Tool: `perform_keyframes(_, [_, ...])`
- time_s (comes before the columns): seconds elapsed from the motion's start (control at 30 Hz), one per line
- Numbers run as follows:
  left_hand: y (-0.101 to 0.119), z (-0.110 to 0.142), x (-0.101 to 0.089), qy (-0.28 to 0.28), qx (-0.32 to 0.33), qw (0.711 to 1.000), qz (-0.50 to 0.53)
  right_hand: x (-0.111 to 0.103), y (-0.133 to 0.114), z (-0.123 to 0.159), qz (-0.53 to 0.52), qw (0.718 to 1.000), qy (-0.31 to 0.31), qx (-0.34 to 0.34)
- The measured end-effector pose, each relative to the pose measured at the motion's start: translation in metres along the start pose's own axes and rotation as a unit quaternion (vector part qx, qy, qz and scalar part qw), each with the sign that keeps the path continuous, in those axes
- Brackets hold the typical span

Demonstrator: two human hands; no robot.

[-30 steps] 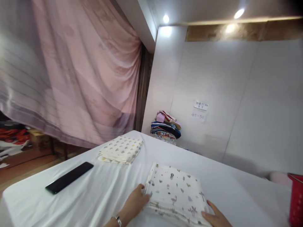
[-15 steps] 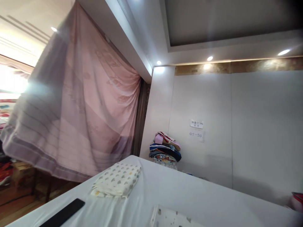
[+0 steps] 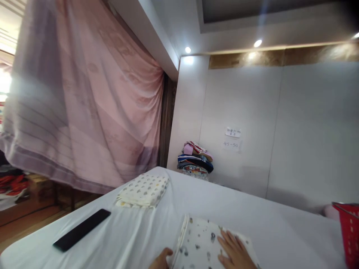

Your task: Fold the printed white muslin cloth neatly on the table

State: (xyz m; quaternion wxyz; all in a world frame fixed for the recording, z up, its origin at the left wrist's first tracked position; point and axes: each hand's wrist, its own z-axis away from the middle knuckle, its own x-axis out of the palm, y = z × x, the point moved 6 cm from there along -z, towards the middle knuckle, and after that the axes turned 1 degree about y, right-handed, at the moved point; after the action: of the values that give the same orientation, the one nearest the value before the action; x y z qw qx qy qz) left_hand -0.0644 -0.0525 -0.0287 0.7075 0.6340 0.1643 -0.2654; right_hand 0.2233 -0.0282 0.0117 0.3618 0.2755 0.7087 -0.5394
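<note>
A folded white cloth with small animal prints (image 3: 196,239) lies at the near edge of the white table (image 3: 252,213). My right hand (image 3: 234,251) rests flat on top of it, fingers stretched out. My left hand (image 3: 160,260) touches the cloth's left edge at the bottom of the view; only the thumb side shows, the rest is cut off. A second folded cloth with grey and yellow prints (image 3: 143,190) lies farther off to the left.
A black flat phone-like object (image 3: 82,229) lies on the table's left. A red basket (image 3: 350,233) stands at the right edge. A pile of colourful fabrics (image 3: 195,158) sits beyond the table against the white wall. A pink curtain (image 3: 84,97) hangs on the left.
The view tilted up, then came back down. My right hand moved from the printed cloth's near right corner onto its top; my left hand stays at its left edge.
</note>
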Motion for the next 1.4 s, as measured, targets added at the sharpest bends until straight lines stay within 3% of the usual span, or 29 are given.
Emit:
perform_keyframes(0.1, [0.019,0.025,-0.01,0.052,-0.027,0.998,-0.013,-0.005,-0.002,0.018,0.062,0.998,-0.016,-0.025])
perform_keyframes(0.23, [0.055,0.043,-0.018,0.025,0.005,0.997,-0.073,-0.007,-0.013,0.024,0.148,0.987,-0.064,-0.026])
perform_keyframes(0.33, [0.097,0.032,-0.017,0.044,0.115,0.982,-0.144,-0.009,-0.014,0.021,0.178,0.981,-0.071,-0.025])
perform_keyframes(0.47, [0.133,0.01,0.011,0.066,0.258,0.927,-0.265,-0.01,-0.012,0.022,0.193,0.976,-0.1,-0.018])
perform_keyframes(0.6, [0.116,-0.011,0.039,0.038,0.253,0.905,-0.341,-0.012,-0.011,0.024,0.198,0.974,-0.111,-0.022])
perform_keyframes(0.77, [0.101,-0.015,0.042,0.042,0.245,0.898,-0.363,-0.012,-0.015,0.021,0.191,0.975,-0.116,-0.016])
perform_keyframes(0.83, [0.103,-0.014,0.041,0.044,0.247,0.896,-0.366,-0.015,-0.023,0.014,0.181,0.977,-0.115,-0.012])
perform_keyframes(0.97, [0.106,-0.013,0.041,0.052,0.252,0.894,-0.367,-0.022,-0.042,-0.007,0.184,0.98,-0.055,-0.048])
perform_keyframes(1.13, [0.101,-0.01,0.041,0.066,0.262,0.891,-0.365,-0.005,-0.025,-0.012,0.199,0.975,-0.087,-0.04])
perform_keyframes(1.23, [0.103,-0.013,0.04,0.036,0.242,0.896,-0.369,0.0,-0.015,-0.01,0.198,0.975,-0.086,-0.043])
perform_keyframes(1.33, [0.114,-0.023,0.039,-0.02,0.197,0.906,-0.374,0.001,-0.014,-0.01,0.196,0.976,-0.089,-0.044])
perform_keyframes(1.4, [0.129,-0.032,0.038,-0.012,0.205,0.902,-0.379,0.001,-0.016,-0.01,0.198,0.975,-0.087,-0.044])
